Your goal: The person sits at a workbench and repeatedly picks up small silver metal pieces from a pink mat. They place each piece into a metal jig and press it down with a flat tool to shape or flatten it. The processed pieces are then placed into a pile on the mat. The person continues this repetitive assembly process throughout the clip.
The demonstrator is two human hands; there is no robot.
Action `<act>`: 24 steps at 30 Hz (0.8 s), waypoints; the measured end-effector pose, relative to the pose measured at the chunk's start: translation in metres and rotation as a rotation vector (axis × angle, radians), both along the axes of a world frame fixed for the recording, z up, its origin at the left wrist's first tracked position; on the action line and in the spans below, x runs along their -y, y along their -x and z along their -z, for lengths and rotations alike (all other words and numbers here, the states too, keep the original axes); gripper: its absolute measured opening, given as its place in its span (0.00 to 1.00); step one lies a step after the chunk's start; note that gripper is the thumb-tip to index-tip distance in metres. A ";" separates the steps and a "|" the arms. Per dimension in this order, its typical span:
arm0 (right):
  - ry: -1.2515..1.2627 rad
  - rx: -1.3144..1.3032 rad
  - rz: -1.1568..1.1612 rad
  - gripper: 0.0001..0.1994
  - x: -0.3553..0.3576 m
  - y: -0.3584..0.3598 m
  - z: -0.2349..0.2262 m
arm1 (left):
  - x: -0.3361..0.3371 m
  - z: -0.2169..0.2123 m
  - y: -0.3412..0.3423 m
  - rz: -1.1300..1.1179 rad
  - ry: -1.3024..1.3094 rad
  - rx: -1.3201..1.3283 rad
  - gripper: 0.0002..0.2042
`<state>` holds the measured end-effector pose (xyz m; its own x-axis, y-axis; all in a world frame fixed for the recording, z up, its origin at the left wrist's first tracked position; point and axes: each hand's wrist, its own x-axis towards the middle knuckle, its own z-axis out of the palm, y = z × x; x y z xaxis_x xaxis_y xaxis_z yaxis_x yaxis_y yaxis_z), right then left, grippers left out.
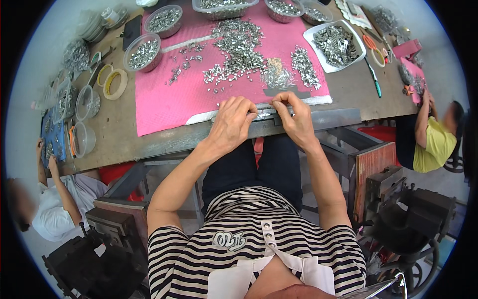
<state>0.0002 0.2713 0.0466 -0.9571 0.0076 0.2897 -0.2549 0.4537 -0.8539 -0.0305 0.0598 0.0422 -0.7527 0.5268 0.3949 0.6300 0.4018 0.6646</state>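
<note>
Illumination over the pink mat (pixel 167 102) is bright and fairly even. Small metal pieces (pixel 240 45) on the mat produce scattered pinpoint glare. Below the mat, the dark trousers (pixel 224 174) and, farther out to each side, the black machines (pixel 413 224) lose detail in shadow. Focus is adequate at the mat; the plastic bag (pixel 76 56) to its left appears softer. Co-workers' heads, far left and right of the mat, are blurred. Fisheye distortion tilts objects outward from the mat; a blue-fringed black border surrounds the view.
</note>
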 end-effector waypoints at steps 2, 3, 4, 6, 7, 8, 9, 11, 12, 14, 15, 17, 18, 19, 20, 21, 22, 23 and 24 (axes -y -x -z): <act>-0.009 -0.032 -0.006 0.03 0.002 -0.005 0.002 | -0.002 0.001 -0.001 -0.008 0.002 -0.037 0.05; -0.014 -0.048 -0.010 0.02 0.002 -0.007 0.003 | -0.002 0.003 -0.002 -0.013 0.001 -0.057 0.05; -0.023 -0.063 -0.018 0.02 0.003 -0.007 0.005 | -0.003 0.004 -0.003 -0.018 0.001 -0.077 0.06; -0.043 -0.093 -0.035 0.02 0.006 -0.009 0.009 | -0.004 0.005 -0.004 -0.028 0.020 -0.159 0.07; -0.035 -0.098 -0.038 0.03 0.007 -0.010 0.012 | -0.005 0.005 -0.005 -0.033 0.029 -0.200 0.07; -0.027 -0.104 -0.041 0.03 0.008 -0.011 0.014 | -0.005 0.005 -0.005 -0.037 0.025 -0.221 0.07; -0.019 -0.109 -0.045 0.04 0.010 -0.011 0.015 | -0.004 0.005 -0.006 -0.041 0.022 -0.243 0.07; -0.022 -0.113 -0.051 0.04 0.012 -0.012 0.015 | -0.004 0.006 -0.009 -0.060 0.009 -0.236 0.07; -0.024 -0.115 -0.054 0.05 0.012 -0.012 0.015 | -0.004 0.007 -0.010 -0.076 0.001 -0.209 0.08; -0.047 -0.125 -0.057 0.05 0.013 -0.012 0.015 | -0.005 0.006 -0.013 -0.118 0.011 -0.158 0.08; -0.059 -0.130 -0.058 0.05 0.013 -0.012 0.015 | -0.008 0.003 -0.016 -0.144 0.027 -0.134 0.09; -0.064 -0.139 -0.060 0.05 0.013 -0.012 0.015 | -0.011 0.003 -0.019 -0.188 0.022 -0.121 0.09; -0.067 -0.144 -0.061 0.05 0.014 -0.012 0.014 | -0.011 0.005 -0.019 -0.205 0.002 -0.132 0.09; -0.075 -0.148 -0.062 0.05 0.014 -0.012 0.014 | -0.012 0.007 -0.020 -0.221 -0.017 -0.143 0.09; -0.083 -0.153 -0.063 0.05 0.013 -0.012 0.015 | -0.012 0.006 -0.020 -0.216 -0.040 -0.135 0.08; -0.092 -0.157 -0.063 0.05 0.013 -0.012 0.015 | -0.011 0.005 -0.020 -0.210 -0.062 -0.128 0.08; -0.105 -0.164 -0.063 0.05 0.013 -0.011 0.016 | -0.011 0.003 -0.020 -0.205 -0.084 -0.123 0.07; -0.118 -0.171 -0.062 0.05 0.013 -0.011 0.016 | -0.009 0.001 -0.018 -0.203 -0.073 -0.127 0.07; -0.131 -0.178 -0.060 0.05 0.013 -0.011 0.016 | -0.008 0.000 -0.016 -0.200 -0.062 -0.131 0.07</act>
<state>0.0112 0.2583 0.0302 -0.8883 -0.0970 0.4489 -0.4264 0.5373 -0.7277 -0.0146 0.0675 0.0423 -0.7797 0.3446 0.5228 0.6245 0.4881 0.6097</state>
